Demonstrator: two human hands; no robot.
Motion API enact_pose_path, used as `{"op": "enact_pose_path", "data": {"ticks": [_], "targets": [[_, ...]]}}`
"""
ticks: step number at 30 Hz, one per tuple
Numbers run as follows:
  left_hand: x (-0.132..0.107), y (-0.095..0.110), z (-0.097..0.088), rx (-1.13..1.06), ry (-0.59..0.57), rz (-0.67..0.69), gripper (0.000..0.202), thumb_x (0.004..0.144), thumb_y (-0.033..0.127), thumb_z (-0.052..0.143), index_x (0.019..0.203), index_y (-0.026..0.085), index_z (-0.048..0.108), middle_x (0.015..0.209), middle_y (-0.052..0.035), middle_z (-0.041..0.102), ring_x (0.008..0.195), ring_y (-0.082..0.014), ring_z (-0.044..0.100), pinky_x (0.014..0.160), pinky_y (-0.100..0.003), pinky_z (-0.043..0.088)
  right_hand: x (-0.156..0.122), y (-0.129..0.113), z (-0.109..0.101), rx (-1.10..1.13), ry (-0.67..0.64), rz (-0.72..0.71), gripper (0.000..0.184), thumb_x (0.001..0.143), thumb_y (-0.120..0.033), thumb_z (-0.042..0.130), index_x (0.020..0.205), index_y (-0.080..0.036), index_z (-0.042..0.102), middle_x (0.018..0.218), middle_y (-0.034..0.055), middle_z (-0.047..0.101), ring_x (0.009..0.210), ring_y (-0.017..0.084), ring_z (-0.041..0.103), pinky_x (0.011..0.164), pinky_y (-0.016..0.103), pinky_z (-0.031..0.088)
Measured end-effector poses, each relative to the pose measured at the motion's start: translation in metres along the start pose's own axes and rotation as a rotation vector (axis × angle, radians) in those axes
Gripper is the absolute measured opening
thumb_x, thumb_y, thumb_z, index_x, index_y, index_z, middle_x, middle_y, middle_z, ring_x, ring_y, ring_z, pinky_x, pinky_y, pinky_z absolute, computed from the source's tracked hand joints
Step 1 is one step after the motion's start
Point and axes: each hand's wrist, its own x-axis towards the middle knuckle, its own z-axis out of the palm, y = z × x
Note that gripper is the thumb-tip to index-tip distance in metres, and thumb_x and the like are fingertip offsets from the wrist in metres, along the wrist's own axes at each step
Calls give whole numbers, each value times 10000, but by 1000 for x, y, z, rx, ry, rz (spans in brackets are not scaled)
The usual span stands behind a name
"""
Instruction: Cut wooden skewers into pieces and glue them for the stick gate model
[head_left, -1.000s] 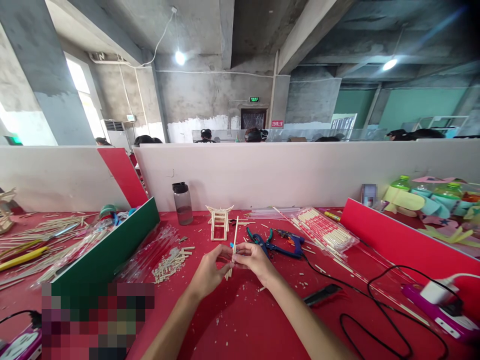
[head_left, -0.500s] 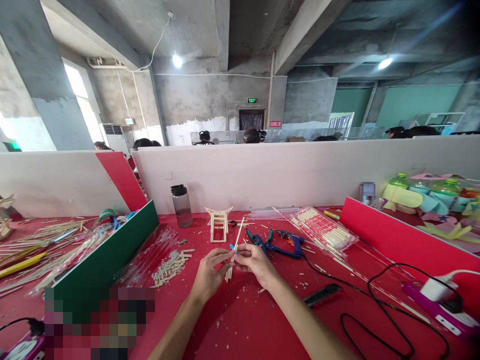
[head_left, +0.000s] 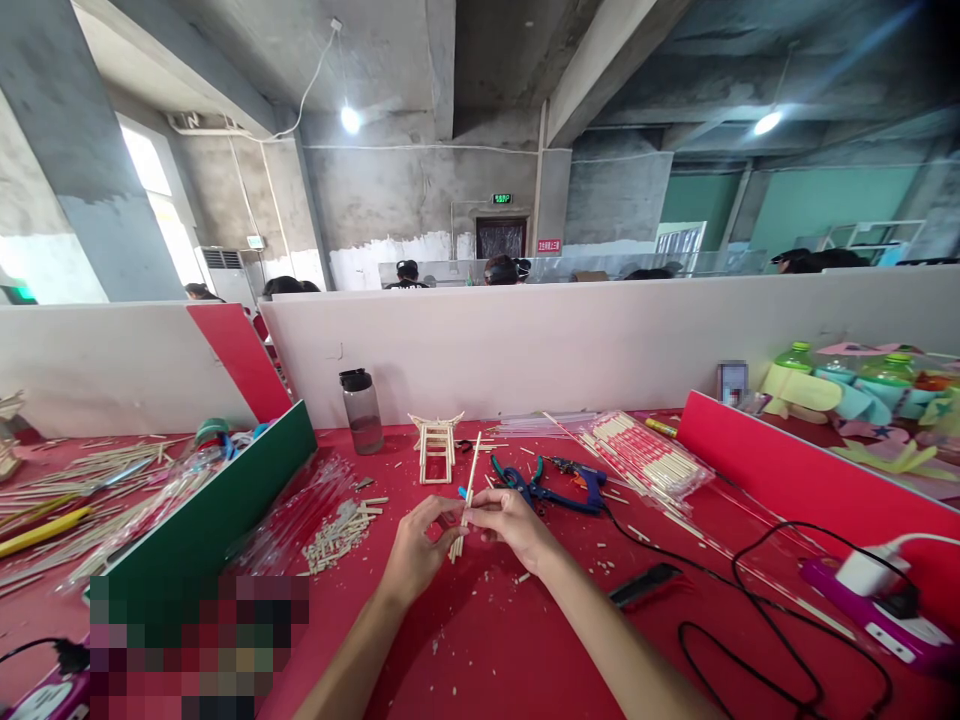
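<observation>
My left hand (head_left: 416, 550) and my right hand (head_left: 510, 522) meet over the red table (head_left: 487, 640), both pinched on a thin wooden stick (head_left: 470, 478) that points up and away from me. A few shorter sticks (head_left: 456, 548) hang below my fingers. Behind the hands stands a small stick-built gate model (head_left: 436, 446). A heap of cut stick pieces (head_left: 339, 535) lies to the left of my left hand.
Blue pliers (head_left: 517, 476) and a blue glue gun (head_left: 585, 482) lie just right of the hands, with a black cable (head_left: 750, 600) running to a power strip (head_left: 877, 600). A packet of sticks (head_left: 649, 455), a dark bottle (head_left: 363, 410) and a green divider (head_left: 217, 505) are around. Other people sit beyond the white partition (head_left: 600, 340).
The long stick has tilted slightly in my fingers; both hands stay in the same place, still pinched on it.
</observation>
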Motion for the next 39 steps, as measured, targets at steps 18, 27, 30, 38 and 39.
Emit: {"op": "enact_pose_path", "data": {"ticks": [18, 27, 30, 38, 39], "targets": [[-2, -14, 1, 61, 0, 160, 274, 894, 274, 641, 1157, 232, 708, 924, -61, 692, 767, -145, 651, 747, -255, 550, -2, -6, 1, -36, 17, 34, 361, 542, -421, 874, 746, -159, 732, 654, 2, 685, 560, 96, 541, 535, 211, 404], [-1, -11, -1, 39, 4, 151, 239, 883, 288, 654, 1102, 237, 734, 919, -69, 696, 777, -159, 645, 740, -265, 539, -4, -4, 0, -39, -25, -9, 385, 578, -469, 861, 768, -157, 740, 661, 9, 681, 588, 110, 559, 542, 215, 415], [0, -7, -2, 13, -8, 121, 231, 891, 302, 636, 1082, 221, 736, 888, -67, 684, 726, -150, 627, 713, -266, 527, -4, -5, 0, -54, -33, -26, 382, 579, -472, 859, 753, -153, 743, 658, 11, 681, 568, 103, 544, 539, 216, 408], [3, 7, 1, -277, 4, -210, 339, 857, 433, 641, 1069, 169, 646, 805, -46, 688, 745, -185, 657, 714, -297, 523, 0, -4, 1, -38, 79, -73, 338, 600, -456, 843, 730, -162, 738, 639, 5, 663, 584, 118, 551, 520, 214, 405], [4, 6, 2, -348, 1, -277, 351, 844, 468, 644, 1016, 162, 637, 758, -41, 688, 716, -188, 661, 697, -300, 527, 0, -5, 1, -36, 92, -77, 341, 597, -459, 843, 728, -162, 737, 638, 9, 665, 593, 126, 559, 512, 213, 402]]}}
